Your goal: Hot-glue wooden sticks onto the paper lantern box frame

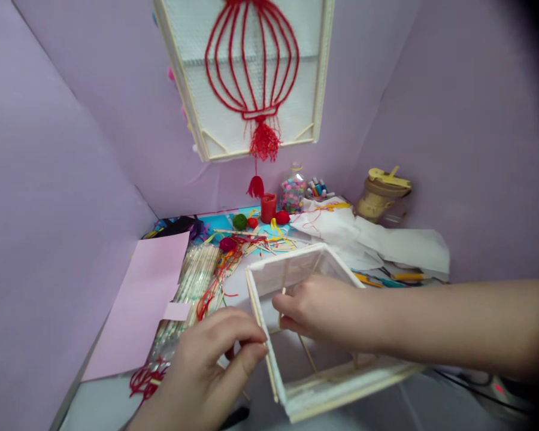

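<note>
An open box frame (276,374) of pale wooden sticks, with white edging and sheer sides, sits tilted in front of me. My left hand (215,359) pinches its left edge between thumb and forefinger. Reaching in from the right, my right hand (318,305) is inside the frame with fingers closed. A short thin wooden stick (282,291) pokes out from between those fingers, mostly hidden by them. Another thin stick (308,353) runs across inside the frame, below the right hand.
Bagged wooden sticks (200,269) and pink card (148,299) lie left, near red yarn (148,380). Behind stand a red candle (268,208), a pom-pom jar (293,190) and a brown tub (379,194). White sheeting (399,242) lies right. A lantern-decorated panel (193,78) hangs above.
</note>
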Demonstrator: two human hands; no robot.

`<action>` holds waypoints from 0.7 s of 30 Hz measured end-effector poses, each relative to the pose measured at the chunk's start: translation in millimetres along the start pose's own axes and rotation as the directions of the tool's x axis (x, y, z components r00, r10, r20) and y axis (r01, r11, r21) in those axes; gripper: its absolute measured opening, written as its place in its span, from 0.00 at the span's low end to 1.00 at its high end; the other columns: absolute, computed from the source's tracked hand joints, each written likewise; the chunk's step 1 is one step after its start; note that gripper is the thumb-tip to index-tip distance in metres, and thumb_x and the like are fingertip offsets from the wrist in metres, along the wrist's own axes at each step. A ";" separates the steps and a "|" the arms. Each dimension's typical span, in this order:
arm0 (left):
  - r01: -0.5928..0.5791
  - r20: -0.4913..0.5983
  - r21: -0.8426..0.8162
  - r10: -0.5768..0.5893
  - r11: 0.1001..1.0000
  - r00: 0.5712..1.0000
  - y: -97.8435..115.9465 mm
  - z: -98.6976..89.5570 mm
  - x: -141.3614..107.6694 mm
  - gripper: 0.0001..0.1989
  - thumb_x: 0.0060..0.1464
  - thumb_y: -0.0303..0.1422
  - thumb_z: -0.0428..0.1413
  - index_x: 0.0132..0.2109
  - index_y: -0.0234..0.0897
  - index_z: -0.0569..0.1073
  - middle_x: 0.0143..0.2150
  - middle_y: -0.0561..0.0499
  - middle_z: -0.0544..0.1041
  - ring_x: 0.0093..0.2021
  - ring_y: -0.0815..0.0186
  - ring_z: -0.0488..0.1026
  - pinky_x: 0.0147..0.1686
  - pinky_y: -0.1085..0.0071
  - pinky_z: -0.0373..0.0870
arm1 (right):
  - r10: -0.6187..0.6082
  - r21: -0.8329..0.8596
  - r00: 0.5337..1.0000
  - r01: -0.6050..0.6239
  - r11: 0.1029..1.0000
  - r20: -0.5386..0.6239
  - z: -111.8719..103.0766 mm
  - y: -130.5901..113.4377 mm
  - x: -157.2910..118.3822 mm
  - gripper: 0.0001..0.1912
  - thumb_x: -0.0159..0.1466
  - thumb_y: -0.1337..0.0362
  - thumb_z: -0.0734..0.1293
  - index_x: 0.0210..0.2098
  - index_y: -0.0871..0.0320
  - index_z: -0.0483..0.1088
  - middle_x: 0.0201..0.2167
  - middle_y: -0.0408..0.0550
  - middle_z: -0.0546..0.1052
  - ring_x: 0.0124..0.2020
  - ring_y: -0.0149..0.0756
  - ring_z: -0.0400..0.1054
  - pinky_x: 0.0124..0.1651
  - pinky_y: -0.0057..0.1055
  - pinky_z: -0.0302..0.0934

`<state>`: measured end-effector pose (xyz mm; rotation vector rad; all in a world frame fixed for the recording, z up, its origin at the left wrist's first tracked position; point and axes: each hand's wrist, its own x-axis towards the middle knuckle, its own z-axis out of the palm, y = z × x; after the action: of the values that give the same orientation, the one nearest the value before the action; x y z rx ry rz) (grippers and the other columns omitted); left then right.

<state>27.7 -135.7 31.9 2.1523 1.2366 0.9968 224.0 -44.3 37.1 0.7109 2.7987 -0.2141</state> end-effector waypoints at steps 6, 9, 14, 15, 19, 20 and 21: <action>-0.027 0.021 -0.010 0.027 1.000 0.999 -8.3 2.5 -2.9 0.06 0.61 0.24 0.54 0.39 0.40 0.72 0.35 0.55 0.78 0.35 0.72 0.75 0.36 0.80 0.71 | -0.013 -0.005 0.999 0.012 1.000 -0.045 9.6 0.6 1.7 0.05 0.63 0.65 0.68 0.36 0.60 0.73 0.24 0.49 0.79 0.22 0.35 0.71 0.22 0.31 0.37; -0.035 0.024 -0.010 0.035 0.999 0.999 -10.5 3.9 -3.9 0.07 0.61 0.23 0.54 0.40 0.41 0.72 0.35 0.55 0.78 0.36 0.72 0.76 0.37 0.80 0.71 | 0.024 0.033 0.996 -0.021 0.999 -0.086 10.2 -1.4 -0.4 0.06 0.62 0.63 0.68 0.35 0.60 0.73 0.24 0.49 0.79 0.23 0.36 0.71 0.23 0.31 0.36; -0.037 0.020 -0.004 0.037 0.999 0.999 -9.2 4.1 -2.9 0.07 0.61 0.23 0.54 0.40 0.40 0.72 0.35 0.55 0.78 0.36 0.72 0.76 0.36 0.80 0.71 | -0.016 0.019 0.996 0.018 1.000 -0.088 9.5 -3.2 -1.4 0.05 0.63 0.65 0.67 0.36 0.60 0.73 0.25 0.49 0.79 0.23 0.36 0.71 0.23 0.32 0.40; -0.035 0.020 0.001 0.035 0.999 0.999 -8.6 4.0 -2.6 0.06 0.61 0.23 0.54 0.40 0.40 0.72 0.35 0.55 0.78 0.35 0.72 0.76 0.36 0.80 0.71 | -0.010 0.008 0.998 0.010 1.000 -0.066 8.3 -4.2 -0.9 0.05 0.63 0.66 0.67 0.36 0.61 0.73 0.25 0.49 0.79 0.23 0.36 0.71 0.23 0.31 0.41; -0.043 0.012 0.009 0.043 0.999 0.999 -7.3 3.7 -1.6 0.07 0.60 0.23 0.54 0.38 0.40 0.72 0.34 0.55 0.78 0.34 0.72 0.76 0.35 0.80 0.71 | 0.070 0.022 0.997 -0.071 0.997 0.011 1.5 -9.3 2.0 0.06 0.62 0.67 0.68 0.39 0.61 0.74 0.26 0.50 0.80 0.26 0.38 0.74 0.22 0.31 0.42; -0.047 0.009 0.008 0.047 0.999 0.999 -7.3 3.5 -1.3 0.07 0.60 0.23 0.54 0.38 0.40 0.72 0.34 0.55 0.78 0.34 0.73 0.76 0.35 0.81 0.71 | 0.082 0.037 0.996 -0.083 0.996 0.028 0.3 -10.3 2.6 0.10 0.60 0.68 0.69 0.42 0.61 0.73 0.28 0.51 0.80 0.27 0.38 0.75 0.22 0.30 0.42; -0.050 0.005 0.009 0.050 0.999 0.999 -7.5 3.3 -1.1 0.07 0.60 0.23 0.54 0.38 0.40 0.72 0.34 0.56 0.78 0.34 0.73 0.76 0.36 0.81 0.71 | 0.088 0.053 0.995 -0.090 0.994 0.049 -0.4 -11.0 3.2 0.15 0.58 0.70 0.69 0.46 0.62 0.72 0.30 0.51 0.80 0.28 0.39 0.76 0.22 0.29 0.42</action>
<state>25.9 -133.1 24.2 2.2014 1.1927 1.0081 215.9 -52.4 37.5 0.8303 2.7188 -0.2889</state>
